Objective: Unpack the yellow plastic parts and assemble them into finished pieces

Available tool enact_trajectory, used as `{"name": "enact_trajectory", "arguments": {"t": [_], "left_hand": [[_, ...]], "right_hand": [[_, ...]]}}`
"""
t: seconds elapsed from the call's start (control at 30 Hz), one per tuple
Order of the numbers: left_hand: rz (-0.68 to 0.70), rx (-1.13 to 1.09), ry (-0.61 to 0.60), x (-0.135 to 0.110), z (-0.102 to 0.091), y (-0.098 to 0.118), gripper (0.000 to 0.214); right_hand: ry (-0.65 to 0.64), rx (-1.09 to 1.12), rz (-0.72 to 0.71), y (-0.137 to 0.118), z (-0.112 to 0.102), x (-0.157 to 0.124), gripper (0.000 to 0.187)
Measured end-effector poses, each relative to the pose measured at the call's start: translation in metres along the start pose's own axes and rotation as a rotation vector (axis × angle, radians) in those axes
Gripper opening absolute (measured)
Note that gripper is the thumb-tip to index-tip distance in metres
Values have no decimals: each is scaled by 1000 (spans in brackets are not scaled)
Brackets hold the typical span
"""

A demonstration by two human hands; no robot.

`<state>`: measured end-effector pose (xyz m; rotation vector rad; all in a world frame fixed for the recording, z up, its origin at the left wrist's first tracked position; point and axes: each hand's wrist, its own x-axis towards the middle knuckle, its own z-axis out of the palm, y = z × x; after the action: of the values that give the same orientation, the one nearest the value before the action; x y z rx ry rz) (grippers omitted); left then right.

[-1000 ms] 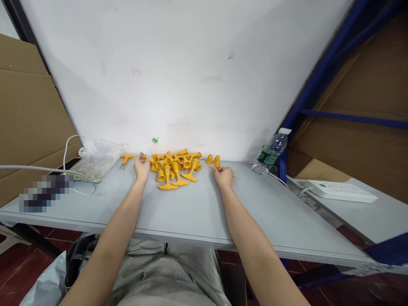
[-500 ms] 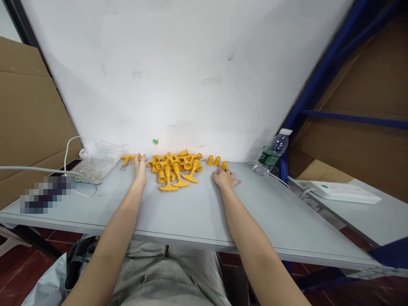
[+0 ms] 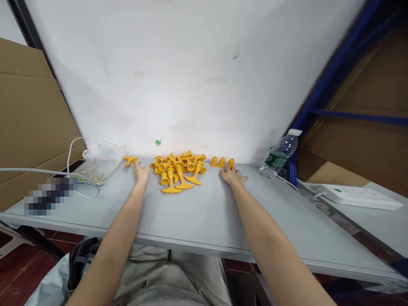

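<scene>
My left hand [image 3: 141, 173] rests at the left of the tabletop, one finger stretched toward a yellow T-handled corkscrew [image 3: 130, 160]. Metal spirals show below that handle; whether the fingertips touch it I cannot tell. Between my hands lies a pile of yellow T-handled pieces [image 3: 183, 185] and bell-shaped yellow caps [image 3: 164, 178]. My right hand [image 3: 233, 175] lies on the table with fingers apart, its fingertips close to the rightmost yellow cap [image 3: 230, 162]. Two more caps [image 3: 213, 161] stand upright left of it, near the wall. Some right fingertips are hidden.
A clear plastic bag [image 3: 105, 159] and a white cable [image 3: 95, 175] lie at the left. A water bottle [image 3: 280, 154] leans against the wall at the right. Beyond the blue frame is a white power strip [image 3: 360, 196]. Cardboard [image 3: 35, 119] borders the left side.
My left hand has drawn slightly back from the corkscrew's handle, which shows more fully. More of the rightmost cap is visible above my right fingers. The whole view has shifted a little.
</scene>
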<state>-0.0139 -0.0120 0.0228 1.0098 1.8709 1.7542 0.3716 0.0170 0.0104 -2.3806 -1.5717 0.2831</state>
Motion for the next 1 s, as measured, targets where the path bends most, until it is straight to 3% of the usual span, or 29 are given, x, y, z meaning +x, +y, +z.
{"name": "enact_trajectory", "arguments": {"t": [0.1,0.27,0.43,0.77,1.0], "left_hand": [[-67,207,-50,-2,-2,0,60],[-31,412,-109,-4,-5,4,58],[43,561,-141,2,-6,7,57],[249,1017,-250,55,-31,-4,60],[170,1067,-317,82,-39,-15,60]], "right_hand": [[-13,-7,-43,3,1,4,59],[33,24,-87,6,4,6,54],[161,140,-58,10,8,6,48],[210,281,-59,19,13,3,44],[257,294,-91,20,17,2,36]]}}
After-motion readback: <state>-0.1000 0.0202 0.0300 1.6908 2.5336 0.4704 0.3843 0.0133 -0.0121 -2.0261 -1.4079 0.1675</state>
